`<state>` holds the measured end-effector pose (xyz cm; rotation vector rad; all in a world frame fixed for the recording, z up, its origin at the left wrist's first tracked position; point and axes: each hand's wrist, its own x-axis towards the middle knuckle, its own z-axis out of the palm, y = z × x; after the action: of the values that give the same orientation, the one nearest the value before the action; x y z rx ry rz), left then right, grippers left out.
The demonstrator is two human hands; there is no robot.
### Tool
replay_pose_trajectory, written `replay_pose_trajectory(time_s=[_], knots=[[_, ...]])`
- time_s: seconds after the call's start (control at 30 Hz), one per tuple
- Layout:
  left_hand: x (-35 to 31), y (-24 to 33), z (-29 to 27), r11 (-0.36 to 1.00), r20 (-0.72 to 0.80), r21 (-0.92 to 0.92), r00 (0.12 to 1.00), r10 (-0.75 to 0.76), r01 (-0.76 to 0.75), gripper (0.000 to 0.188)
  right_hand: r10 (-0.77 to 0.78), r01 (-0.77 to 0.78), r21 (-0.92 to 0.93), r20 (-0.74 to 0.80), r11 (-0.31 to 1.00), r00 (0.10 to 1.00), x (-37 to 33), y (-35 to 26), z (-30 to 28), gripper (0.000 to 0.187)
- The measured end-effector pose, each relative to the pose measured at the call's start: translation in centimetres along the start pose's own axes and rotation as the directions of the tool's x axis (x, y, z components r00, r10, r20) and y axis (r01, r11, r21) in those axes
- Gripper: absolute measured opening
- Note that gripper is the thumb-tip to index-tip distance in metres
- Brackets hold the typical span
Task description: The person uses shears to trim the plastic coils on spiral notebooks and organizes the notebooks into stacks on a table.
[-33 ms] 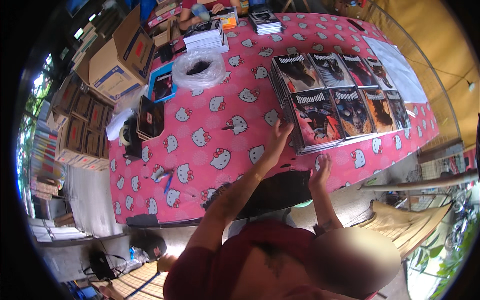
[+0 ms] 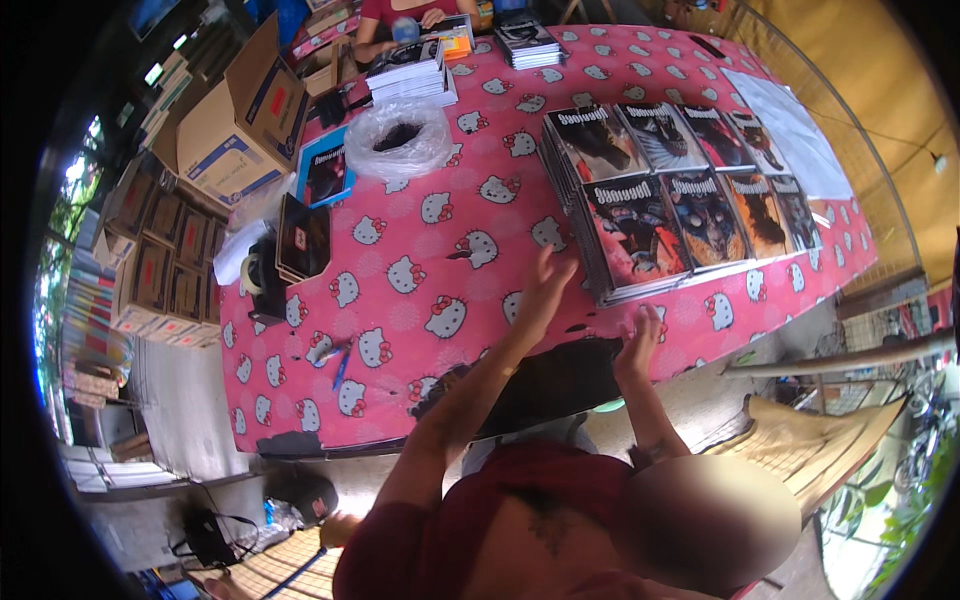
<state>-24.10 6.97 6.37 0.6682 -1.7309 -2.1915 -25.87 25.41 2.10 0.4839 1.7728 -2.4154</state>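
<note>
Stacks of notebooks (image 2: pixel 632 232) with dark illustrated covers lie in two rows on the right half of the table; their edges look spiral-bound. My left hand (image 2: pixel 543 290) is just left of the nearest stack's corner, fingers apart and nothing in them. Below that stack's front edge, my right hand (image 2: pixel 638 340) is raised with its fingers spread, also holding nothing. A small gap seems to lie between each hand and the notebooks.
A pink patterned cloth (image 2: pixel 440 255) covers the table. On its left are a clear tape roll or plastic-wrapped ring (image 2: pixel 398 140), a blue-framed booklet (image 2: pixel 325 170), a tape dispenser (image 2: pixel 262 285) and a blue pen (image 2: pixel 341 368). Cardboard boxes (image 2: pixel 235 130) stand beyond. A co-worker (image 2: pixel 410 12) sits opposite.
My left hand has drawn slightly down and left, away from the stack's edge. My right hand has barely shifted. Across the table, the co-worker's hand with a bluish object has moved a little.
</note>
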Motion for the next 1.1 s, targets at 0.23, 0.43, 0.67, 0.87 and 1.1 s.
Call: replay_pose_trajectory(time_s=[0.23,0.43,0.67,0.87,1.1], knots=[[-21.3,12.5,-24.7,0.651,-0.405,0.729,0.633,0.66,-0.212,0.039,-0.18,0.355,-0.202,0.58,0.913,0.795,-13.8,8.4,9.0,0.037],[-38.2,22.5,-33.5,0.159,-0.222,0.817,-0.047,0.974,-0.555,0.052,-0.163,0.528,-0.166,0.838,0.833,0.521,-28.8,17.8,19.5,0.038],[-43.5,23.3,-38.0,-0.092,-0.098,0.524,-0.167,0.981,-0.847,0.054,-0.138,0.552,-0.088,0.924,0.829,0.355,-42.1,23.9,25.9,0.041],[-46.1,23.8,-46.2,-0.15,-0.092,0.557,-0.241,0.966,-0.817,0.055,-0.105,0.632,-0.111,0.95,0.767,0.293,-46.0,26.9,31.6,0.041],[-45.2,27.5,-58.0,-0.2,-0.033,0.628,-0.283,0.959,-0.752,0.057,-0.337,0.722,0.143,0.932,0.677,0.131,-54.1,32.4,47.4,0.039]])
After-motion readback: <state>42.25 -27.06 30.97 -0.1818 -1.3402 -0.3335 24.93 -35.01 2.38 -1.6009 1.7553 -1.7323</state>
